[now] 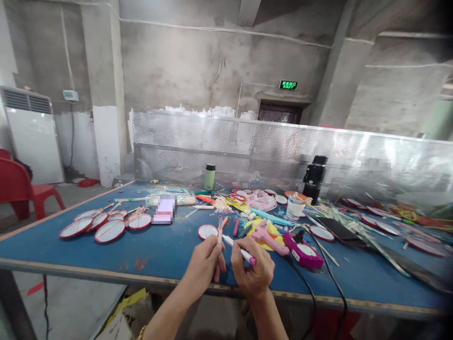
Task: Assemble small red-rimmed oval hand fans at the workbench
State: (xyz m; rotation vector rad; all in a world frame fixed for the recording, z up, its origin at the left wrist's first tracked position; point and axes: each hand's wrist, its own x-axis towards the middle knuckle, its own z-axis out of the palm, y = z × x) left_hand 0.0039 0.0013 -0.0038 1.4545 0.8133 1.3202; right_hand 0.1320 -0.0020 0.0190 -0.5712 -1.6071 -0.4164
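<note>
My left hand (205, 262) is closed on a flat wooden stick (220, 230), which stands up from between thumb and fingers. A white marker with a pink end (244, 252) is gripped in my right hand (254, 267), its tip pointing up and left close to the stick. Just behind my left hand lies a round white disc with a red rim (208, 232), partly hidden by the fingers. A pink glue gun (267, 237) rests right of my right hand on something yellow, beside a purple box (303, 251).
Several red-rimmed discs on sticks (110, 231) lie at the left, near a phone (164, 209). Farther back are a green bottle (210, 177), orange scissors (240, 199), a white cup (295, 208) and a black flask (314, 179). A black cable (307, 283) hangs over the table edge.
</note>
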